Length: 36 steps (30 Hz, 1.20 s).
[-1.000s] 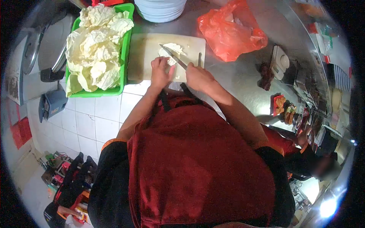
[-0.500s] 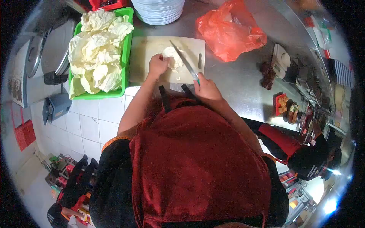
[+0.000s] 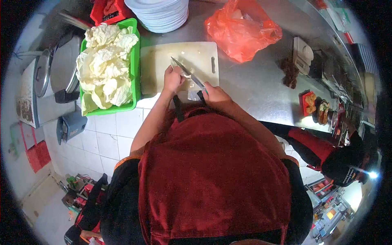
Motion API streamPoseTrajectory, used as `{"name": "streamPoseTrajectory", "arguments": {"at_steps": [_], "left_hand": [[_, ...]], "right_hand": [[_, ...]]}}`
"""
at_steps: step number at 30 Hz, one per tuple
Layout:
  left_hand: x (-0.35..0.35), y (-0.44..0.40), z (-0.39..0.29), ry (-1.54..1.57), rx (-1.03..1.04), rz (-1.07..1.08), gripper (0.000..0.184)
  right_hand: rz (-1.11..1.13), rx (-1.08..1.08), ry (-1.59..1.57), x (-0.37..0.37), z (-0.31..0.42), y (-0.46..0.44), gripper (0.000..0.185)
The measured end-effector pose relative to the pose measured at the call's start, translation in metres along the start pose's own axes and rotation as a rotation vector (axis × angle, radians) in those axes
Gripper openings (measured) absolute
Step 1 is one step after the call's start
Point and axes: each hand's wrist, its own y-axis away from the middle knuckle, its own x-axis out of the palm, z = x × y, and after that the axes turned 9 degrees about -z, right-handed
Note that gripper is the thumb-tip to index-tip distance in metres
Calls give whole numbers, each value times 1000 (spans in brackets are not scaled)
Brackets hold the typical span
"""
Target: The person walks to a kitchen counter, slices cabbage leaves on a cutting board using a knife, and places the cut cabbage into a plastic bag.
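My right hand (image 3: pixel 216 96) is wrapped around the handle of a knife (image 3: pixel 197 81), its thin steel blade slanting beside my curled left hand (image 3: pixel 173 81); I cannot tell whether those fingers grip the mostly hidden, pale cabbage piece (image 3: pixel 187 76) at the blade. Under it lies my smooth, scuffed cutting board (image 3: pixel 155 65), crumpled cabbage leaves (image 3: pixel 108 67) filling the green plastic crate (image 3: pixel 133 65) alongside. Farther off sit glossy stacked plates (image 3: pixel 163 18) and a wrinkled red plastic bag (image 3: pixel 241 30). Half a second ago my blade stood clear of my left fingers, with more cabbage showing between.
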Motion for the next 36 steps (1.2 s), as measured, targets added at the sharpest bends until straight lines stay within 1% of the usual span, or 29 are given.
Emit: {"name": "streamPoseTrajectory", "arguments": {"at_steps": [1, 3, 7, 9, 12, 16, 18, 19, 21, 22, 24, 25, 27, 28, 30, 31, 33, 34, 36], "left_hand": [[-1, -1, 4, -7, 2, 5, 18], [-2, -3, 9, 74, -26, 32, 16], [0, 3, 10, 77, -15, -7, 14], [0, 5, 8, 91, -48, 20, 14], [2, 10, 5, 11, -49, 32, 14], [1, 11, 7, 48, -85, 24, 14], [-1, 14, 7, -14, -59, 13, 14], [-3, 13, 8, -19, -60, 13, 14], [-4, 10, 7, 20, -134, -31, 12], [-4, 10, 3, 19, -132, -31, 12], [-4, 12, -3, 144, -163, 46, 12], [-4, 12, -2, 143, -164, 48, 12], [-3, 11, -1, 139, -138, 50, 6], [-3, 10, 2, 138, -137, 50, 6], [-3, 10, 0, 75, -20, 64, 5], [-2, 15, -4, 71, -19, 67, 5], [1, 31, -17, 3, 133, -76, 8], [0, 38, -24, -1, 133, -72, 8], [-5, 45, -35, -465, 681, -106, 11]], "right_hand": [[-6, 3, -6, 0, 0, -1, 29], [-47, 89, 65, 2, 0, -3, 26], [-96, 96, 42, 8, -6, -6, 25], [-130, 190, 72, 4, -5, -8, 26], [-131, 217, 44, 4, -15, -15, 30], [-73, 284, 53, 1, -28, -24, 29], [-173, 198, 21, 12, -39, -25, 30], [-172, 199, 17, 1, -27, -19, 30], [-191, 58, -67, -27, -3, -3, 30], [-192, 57, -68, -34, 3, 1, 30], [-33, 16, -178, -40, 9, 9, 33], [-34, 18, -179, -35, 5, 8, 33], [3, -78, -171, -20, -9, 3, 32], [2, -78, -172, -15, -14, 2, 32], [-86, 97, -91, -6, -20, -3, 31], [-89, 98, -94, -1, -27, -4, 31], [-272, 191, -72, 4, -43, -6, 32], [-275, 195, -75, -2, -43, -3, 32], [-374, 174, -40, -12, -42, 4, 32]]}}
